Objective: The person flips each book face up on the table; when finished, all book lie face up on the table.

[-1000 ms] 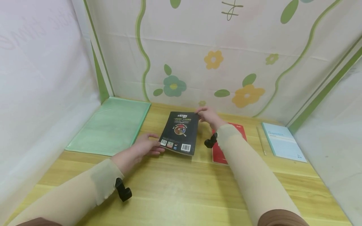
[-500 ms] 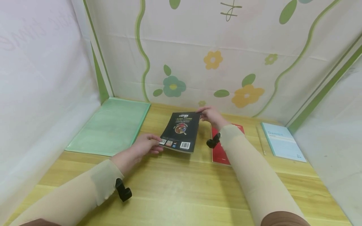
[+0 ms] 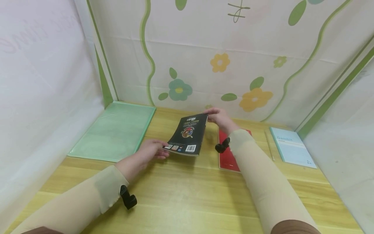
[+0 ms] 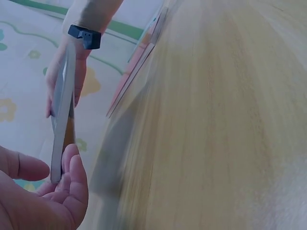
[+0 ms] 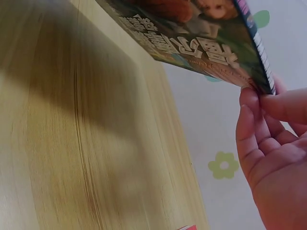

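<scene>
The black book [image 3: 187, 135] is held above the tabletop [image 3: 181, 195], tilted, its barcode side up and its shadow on the wood. The left hand [image 3: 150, 151] pinches the near left corner between thumb and fingers; the right hand [image 3: 222, 120] pinches the far right corner the same way. Held by opposite corners, the soft cover will probably sag or twist, so even pressure and a gentle pace at both ends should serve best. At the far side, the tabletop's back edge runs along the flowered cloth [image 3: 190, 48], near the right hand, leaving little depth there. The green folder [image 3: 114, 130] bounds the left, and the red book [image 3: 229, 159] lies partly under the right forearm, with the pencil [image 3: 269, 144] and pale blue notebook [image 3: 292, 146] beyond. The widest room is on the near side, between the forearms.
</scene>
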### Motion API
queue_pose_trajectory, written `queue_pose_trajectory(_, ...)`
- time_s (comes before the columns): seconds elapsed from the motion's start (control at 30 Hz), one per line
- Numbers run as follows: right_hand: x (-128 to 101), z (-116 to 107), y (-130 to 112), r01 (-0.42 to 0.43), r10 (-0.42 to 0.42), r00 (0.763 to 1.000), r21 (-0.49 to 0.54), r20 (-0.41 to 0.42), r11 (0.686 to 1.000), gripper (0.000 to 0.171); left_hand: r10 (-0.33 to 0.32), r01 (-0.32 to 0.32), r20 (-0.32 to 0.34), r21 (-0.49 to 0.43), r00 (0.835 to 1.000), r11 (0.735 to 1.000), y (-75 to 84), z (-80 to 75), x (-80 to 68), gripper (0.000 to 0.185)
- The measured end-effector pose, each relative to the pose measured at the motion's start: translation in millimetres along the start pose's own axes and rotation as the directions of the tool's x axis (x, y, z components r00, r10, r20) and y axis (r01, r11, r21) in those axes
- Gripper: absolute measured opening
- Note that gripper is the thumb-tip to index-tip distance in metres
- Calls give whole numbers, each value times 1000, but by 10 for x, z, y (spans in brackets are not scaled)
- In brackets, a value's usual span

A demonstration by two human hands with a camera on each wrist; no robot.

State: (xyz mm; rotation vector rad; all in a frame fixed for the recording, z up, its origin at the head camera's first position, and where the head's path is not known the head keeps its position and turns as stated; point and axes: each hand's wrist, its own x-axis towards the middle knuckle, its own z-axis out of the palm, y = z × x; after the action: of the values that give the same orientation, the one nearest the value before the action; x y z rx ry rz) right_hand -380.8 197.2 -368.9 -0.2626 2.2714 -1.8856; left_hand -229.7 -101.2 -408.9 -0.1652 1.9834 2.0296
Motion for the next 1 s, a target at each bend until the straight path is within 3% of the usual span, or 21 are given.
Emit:
queue_pose_trajectory(0.57,-2,12,15,90,-93,996,132,15,987,14,70,-71,35,31,997,997,38,10,-2,33)
queue_pose_trajectory(1.0,22,36,25,65,-65,998,177,-4,982,14,110,-111,23,13,994,994,-14,-14,49,31)
